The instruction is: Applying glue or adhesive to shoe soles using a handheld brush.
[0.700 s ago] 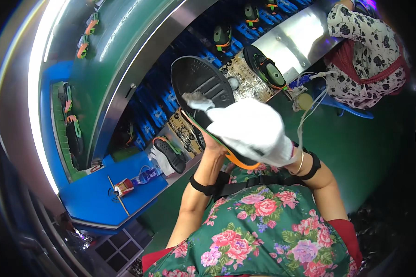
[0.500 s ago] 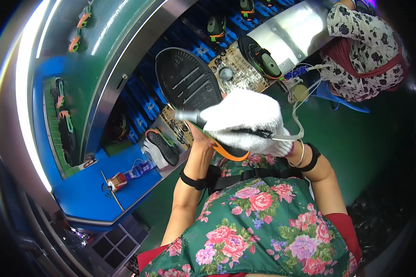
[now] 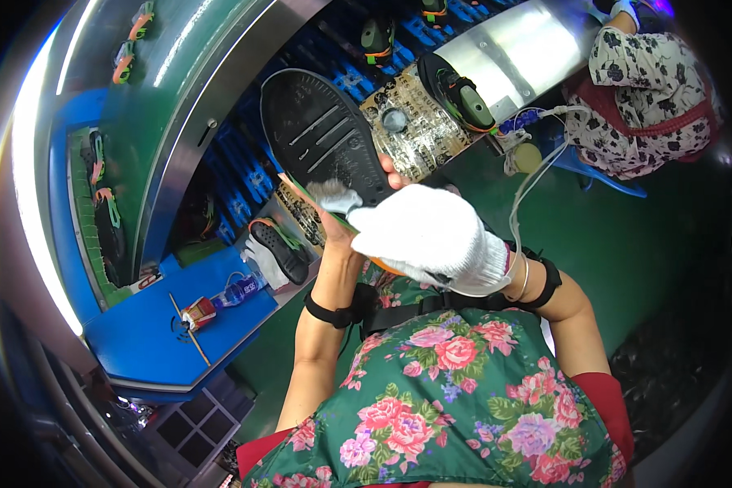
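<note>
My left hand (image 3: 338, 241), bare, is closed around a black sandal (image 3: 317, 122) from below, with fingertips showing at its right edge. The sandal's broad grooved side faces up, and a bit of orange strap shows under my glove. My right hand (image 3: 427, 236), in a white knit glove, grips a brush (image 3: 333, 197) with grey bristles. The bristles lie against the sandal's narrower end, where some whitish smears show. A thin pale tube (image 3: 519, 203) runs from beside the right wrist toward the back; the brush handle is mostly hidden by the glove.
Beyond the sandal lies a worn taped board (image 3: 419, 134) with a small round cup (image 3: 394, 120). More sandals (image 3: 462, 98) sit around the blue rollers. A blue side table (image 3: 138, 342) holds a bottle (image 3: 240, 290). A co-worker's patterned sleeve (image 3: 638, 65) shows at far right.
The sandal has shifted slightly up and left. The brush tip, blurred before near the sandal's left edge, has moved a little right, and its bristles now show clearly on the surface.
</note>
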`<action>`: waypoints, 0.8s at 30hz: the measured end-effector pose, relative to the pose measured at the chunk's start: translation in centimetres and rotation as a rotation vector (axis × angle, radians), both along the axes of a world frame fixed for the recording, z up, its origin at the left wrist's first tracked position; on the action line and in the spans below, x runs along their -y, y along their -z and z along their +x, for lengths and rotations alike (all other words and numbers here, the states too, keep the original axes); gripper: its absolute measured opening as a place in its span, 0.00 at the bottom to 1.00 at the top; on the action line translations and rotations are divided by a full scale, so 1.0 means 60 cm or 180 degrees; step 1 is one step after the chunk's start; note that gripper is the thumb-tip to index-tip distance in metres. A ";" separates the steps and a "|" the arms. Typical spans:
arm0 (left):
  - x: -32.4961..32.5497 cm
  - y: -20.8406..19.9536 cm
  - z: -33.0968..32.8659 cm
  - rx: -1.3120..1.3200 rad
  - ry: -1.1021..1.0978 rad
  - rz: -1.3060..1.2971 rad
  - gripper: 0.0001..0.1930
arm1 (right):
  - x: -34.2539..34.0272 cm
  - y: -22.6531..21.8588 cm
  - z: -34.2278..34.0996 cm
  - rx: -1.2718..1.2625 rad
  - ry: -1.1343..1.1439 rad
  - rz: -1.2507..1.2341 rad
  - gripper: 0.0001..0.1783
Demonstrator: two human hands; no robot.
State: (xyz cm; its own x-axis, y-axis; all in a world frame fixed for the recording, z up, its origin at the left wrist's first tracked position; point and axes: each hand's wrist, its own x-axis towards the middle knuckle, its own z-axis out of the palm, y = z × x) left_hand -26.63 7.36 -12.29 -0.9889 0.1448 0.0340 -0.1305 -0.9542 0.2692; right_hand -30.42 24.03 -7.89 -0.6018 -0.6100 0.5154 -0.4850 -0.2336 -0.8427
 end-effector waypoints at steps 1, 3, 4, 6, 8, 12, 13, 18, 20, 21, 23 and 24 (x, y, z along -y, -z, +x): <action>0.000 -0.010 0.004 0.0124 -0.0093 0.0061 0.64 | 0.000 -0.008 -0.008 0.0022 -0.0008 0.0002 0.17; 0.013 -0.008 0.007 0.0422 -0.0337 -0.0070 0.64 | -0.006 -0.020 -0.038 -0.0450 -0.0137 -0.0331 0.16; 0.019 -0.010 0.003 0.0277 -0.0182 -0.0108 0.63 | -0.008 -0.013 -0.043 0.0088 -0.0190 -0.0256 0.13; 0.021 -0.012 0.003 0.0134 -0.0134 -0.0125 0.62 | -0.004 -0.003 -0.044 -0.0386 0.0154 -0.0241 0.14; 0.023 -0.007 -0.003 0.0166 -0.0177 -0.0167 0.62 | -0.002 -0.005 -0.034 -0.0746 0.0214 -0.0141 0.16; 0.039 0.011 -0.016 0.0102 -0.0307 -0.0191 0.62 | -0.010 -0.013 -0.033 -0.0376 -0.0002 -0.0189 0.15; 0.039 0.011 -0.018 -0.0041 -0.0408 -0.0254 0.62 | -0.018 -0.019 -0.042 0.0013 -0.0195 -0.0188 0.15; 0.043 -0.004 -0.028 0.0085 -0.0375 -0.0237 0.63 | -0.018 -0.005 -0.031 -0.0859 0.0173 -0.0030 0.18; 0.043 -0.011 -0.032 0.0133 -0.0377 -0.0245 0.63 | -0.015 -0.007 -0.031 -0.0663 0.0078 -0.0146 0.14; 0.044 -0.009 -0.033 0.0141 -0.0377 -0.0252 0.63 | -0.017 -0.010 -0.040 -0.0657 0.0057 -0.0194 0.12; 0.049 -0.006 -0.032 0.0071 -0.0441 -0.0165 0.62 | -0.021 -0.005 -0.057 -0.0098 -0.0043 -0.0186 0.12; 0.053 -0.004 -0.032 0.0025 -0.0457 -0.0213 0.63 | -0.025 0.003 -0.063 -0.0182 0.0073 -0.0157 0.13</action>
State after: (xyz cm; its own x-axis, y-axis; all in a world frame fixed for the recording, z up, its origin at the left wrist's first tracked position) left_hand -28.57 4.17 -12.05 -0.9998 0.0037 0.0211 0.0035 -0.9431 0.3324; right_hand -34.20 25.50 -8.09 -0.5840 -0.5695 0.5785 -0.5377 -0.2625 -0.8012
